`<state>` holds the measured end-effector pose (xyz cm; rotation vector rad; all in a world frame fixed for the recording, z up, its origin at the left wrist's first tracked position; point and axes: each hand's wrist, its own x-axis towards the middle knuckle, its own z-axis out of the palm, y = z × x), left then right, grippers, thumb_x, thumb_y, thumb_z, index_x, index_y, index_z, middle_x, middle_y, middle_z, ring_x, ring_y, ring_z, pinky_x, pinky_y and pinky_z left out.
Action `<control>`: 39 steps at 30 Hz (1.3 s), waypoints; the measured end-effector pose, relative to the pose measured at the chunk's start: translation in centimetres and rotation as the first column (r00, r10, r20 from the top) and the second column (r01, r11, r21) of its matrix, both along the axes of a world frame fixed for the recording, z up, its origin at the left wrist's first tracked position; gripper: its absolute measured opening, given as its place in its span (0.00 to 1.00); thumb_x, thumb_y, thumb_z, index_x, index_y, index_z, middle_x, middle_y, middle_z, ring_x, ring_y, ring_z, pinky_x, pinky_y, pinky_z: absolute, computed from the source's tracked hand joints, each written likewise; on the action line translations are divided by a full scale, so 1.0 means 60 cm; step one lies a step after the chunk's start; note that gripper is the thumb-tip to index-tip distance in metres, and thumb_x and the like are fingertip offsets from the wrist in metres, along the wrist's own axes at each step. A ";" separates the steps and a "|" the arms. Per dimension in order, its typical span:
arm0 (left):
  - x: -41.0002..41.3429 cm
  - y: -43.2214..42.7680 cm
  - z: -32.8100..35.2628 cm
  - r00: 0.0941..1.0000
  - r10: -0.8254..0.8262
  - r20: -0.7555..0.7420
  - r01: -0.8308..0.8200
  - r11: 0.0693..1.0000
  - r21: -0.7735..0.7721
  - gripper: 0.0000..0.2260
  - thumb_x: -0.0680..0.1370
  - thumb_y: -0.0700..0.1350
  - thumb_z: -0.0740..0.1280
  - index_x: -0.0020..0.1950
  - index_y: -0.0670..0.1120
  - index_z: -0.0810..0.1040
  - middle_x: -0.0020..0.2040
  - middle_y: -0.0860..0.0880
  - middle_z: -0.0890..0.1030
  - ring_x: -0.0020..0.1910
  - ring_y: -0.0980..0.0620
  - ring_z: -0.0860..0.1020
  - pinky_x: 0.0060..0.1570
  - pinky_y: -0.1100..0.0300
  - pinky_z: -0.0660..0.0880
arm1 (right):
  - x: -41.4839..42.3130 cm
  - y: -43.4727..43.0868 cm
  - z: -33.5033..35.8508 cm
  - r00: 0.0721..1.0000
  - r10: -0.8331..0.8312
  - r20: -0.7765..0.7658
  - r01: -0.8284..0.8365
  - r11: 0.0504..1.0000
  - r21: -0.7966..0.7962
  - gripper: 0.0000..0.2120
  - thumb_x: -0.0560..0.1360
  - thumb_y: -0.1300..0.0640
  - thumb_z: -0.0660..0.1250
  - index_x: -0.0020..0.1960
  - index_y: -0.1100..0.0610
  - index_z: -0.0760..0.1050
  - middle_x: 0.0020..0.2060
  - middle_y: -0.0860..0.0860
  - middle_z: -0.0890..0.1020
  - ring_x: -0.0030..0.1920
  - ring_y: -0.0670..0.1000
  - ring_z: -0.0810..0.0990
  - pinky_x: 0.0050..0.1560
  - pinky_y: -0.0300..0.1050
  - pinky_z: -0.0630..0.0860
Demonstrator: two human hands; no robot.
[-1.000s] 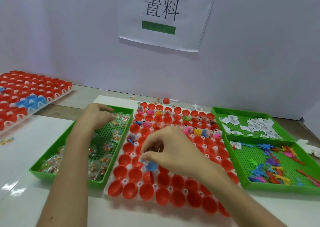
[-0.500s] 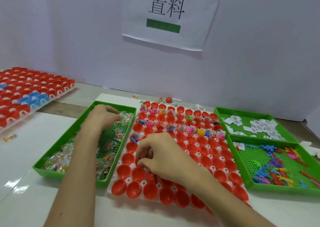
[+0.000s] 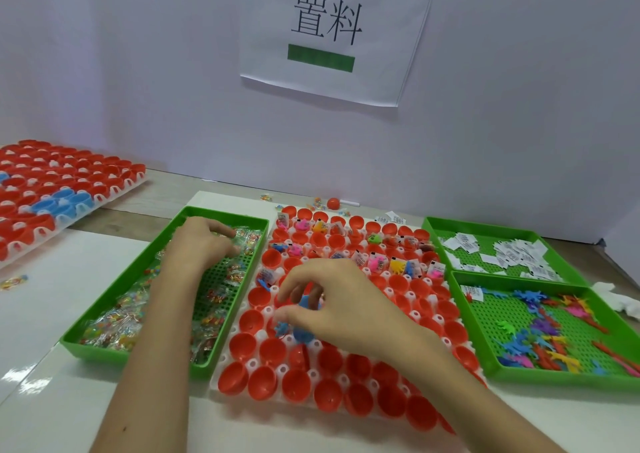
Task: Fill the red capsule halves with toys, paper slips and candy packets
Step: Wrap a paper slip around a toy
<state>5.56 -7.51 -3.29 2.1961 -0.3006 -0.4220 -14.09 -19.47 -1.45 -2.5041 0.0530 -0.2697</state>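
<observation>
Now the right hand (image 3: 339,307) sits higher over the grid than half a second ago, when we saw it pressed low with knuckles down and no toy showing. Its fingers (image 3: 294,281) are curled, thumb and forefinger pinching a blue toy (image 3: 309,303) just above a half in the centre-left of the frame. We judge that this drop is not finished: the toy is not yet let go. The left hand (image 3: 201,244) stays at the far end of the left green tray (image 3: 104,357), fingers bent down onto the candy packets (image 3: 114,321); we cannot tell whether it pinches one.

The red capsule halves (image 3: 296,385) stand open side up in a white holder (image 3: 268,310) on the worktop (image 3: 69,269), centre of the frame, between the green trays. Far rows already carry toys and paper slips (image 3: 375,257); the near rows look bare, glossy and round. So we judge the fill roughly a third done, with candy lagging.
</observation>
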 end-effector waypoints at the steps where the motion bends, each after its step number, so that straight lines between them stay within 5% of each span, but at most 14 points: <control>1: -0.001 -0.001 -0.002 1.000 0.006 0.006 -0.006 1.000 0.014 0.12 0.71 0.39 0.77 0.51 0.50 0.83 0.61 0.44 0.82 0.65 0.41 0.76 0.70 0.40 0.66 | -0.007 -0.007 0.005 0.999 -0.026 0.022 0.025 0.999 0.026 0.03 0.75 0.49 0.73 0.46 0.47 0.83 0.41 0.41 0.82 0.41 0.38 0.79 0.42 0.34 0.78; 8: -0.004 -0.009 -0.008 0.998 0.037 0.055 -0.040 0.998 0.054 0.10 0.70 0.40 0.78 0.45 0.54 0.82 0.62 0.46 0.82 0.66 0.41 0.74 0.70 0.37 0.65 | -0.072 -0.123 0.043 0.899 -0.384 0.212 0.342 0.916 0.209 0.05 0.76 0.55 0.72 0.41 0.48 0.83 0.35 0.42 0.84 0.33 0.42 0.80 0.37 0.33 0.75; 13: -0.008 -0.010 -0.005 0.994 0.025 0.104 -0.034 0.996 0.078 0.10 0.72 0.40 0.77 0.40 0.55 0.82 0.60 0.47 0.82 0.63 0.44 0.75 0.68 0.41 0.69 | -0.113 -0.253 0.038 0.749 -0.634 0.193 0.594 0.771 0.230 0.07 0.76 0.55 0.72 0.40 0.46 0.81 0.35 0.42 0.83 0.38 0.43 0.81 0.38 0.36 0.72; 17: -0.008 -0.010 -0.003 0.990 0.026 0.139 -0.038 0.996 0.084 0.09 0.72 0.41 0.77 0.38 0.55 0.82 0.59 0.47 0.82 0.53 0.49 0.72 0.63 0.43 0.70 | -0.150 -0.331 -0.004 0.630 -0.761 0.155 0.747 0.648 0.149 0.07 0.77 0.57 0.70 0.44 0.46 0.81 0.46 0.46 0.85 0.44 0.45 0.80 0.41 0.39 0.71; 19: -0.008 -0.010 -0.003 0.987 0.034 0.158 -0.050 0.994 0.098 0.08 0.72 0.41 0.76 0.39 0.55 0.83 0.58 0.47 0.82 0.51 0.50 0.70 0.62 0.44 0.71 | -0.160 -0.358 -0.029 0.622 -0.783 0.014 0.783 0.622 0.016 0.08 0.78 0.56 0.68 0.55 0.47 0.81 0.59 0.50 0.82 0.54 0.50 0.80 0.53 0.48 0.75; 22: -0.008 -0.011 0.000 0.985 0.035 0.169 -0.055 0.992 0.115 0.07 0.73 0.43 0.75 0.39 0.54 0.83 0.54 0.46 0.82 0.51 0.48 0.72 0.60 0.44 0.72 | -0.163 -0.376 -0.049 0.621 -0.763 -0.183 0.745 0.646 -0.168 0.13 0.82 0.55 0.61 0.62 0.44 0.79 0.69 0.48 0.76 0.68 0.54 0.73 0.69 0.61 0.68; 26: -0.011 -0.008 0.007 0.986 0.012 0.168 -0.037 0.989 0.146 0.08 0.74 0.43 0.75 0.37 0.54 0.81 0.46 0.49 0.80 0.51 0.43 0.77 0.58 0.43 0.75 | -0.157 -0.372 -0.052 0.637 -0.754 -0.158 0.734 0.657 -0.171 0.14 0.82 0.55 0.59 0.55 0.44 0.83 0.65 0.45 0.80 0.66 0.52 0.76 0.68 0.61 0.69; 31: -0.016 -0.011 0.013 0.983 0.010 0.184 -0.044 0.983 0.180 0.06 0.75 0.44 0.73 0.39 0.53 0.82 0.44 0.47 0.81 0.50 0.41 0.78 0.55 0.44 0.77 | -0.161 -0.370 -0.053 0.619 -0.780 -0.088 0.781 0.623 -0.032 0.12 0.80 0.55 0.65 0.42 0.41 0.80 0.47 0.46 0.85 0.34 0.53 0.80 0.52 0.58 0.80; 36: -0.018 -0.015 0.016 0.980 0.026 0.199 -0.050 0.992 0.117 0.06 0.76 0.41 0.72 0.40 0.50 0.83 0.46 0.47 0.82 0.51 0.43 0.77 0.54 0.46 0.75 | -0.165 -0.374 -0.054 0.625 -0.781 -0.025 0.780 0.623 0.061 0.07 0.77 0.57 0.70 0.44 0.47 0.83 0.43 0.44 0.83 0.45 0.48 0.81 0.53 0.56 0.80; 39: -0.019 -0.017 0.023 0.974 0.053 0.222 -0.069 0.996 0.062 0.07 0.76 0.40 0.71 0.39 0.48 0.83 0.40 0.49 0.81 0.46 0.44 0.79 0.46 0.51 0.74 | -0.166 -0.377 -0.055 0.625 -0.780 0.007 0.777 0.623 0.091 0.09 0.76 0.60 0.71 0.40 0.46 0.82 0.40 0.44 0.83 0.44 0.47 0.80 0.43 0.44 0.76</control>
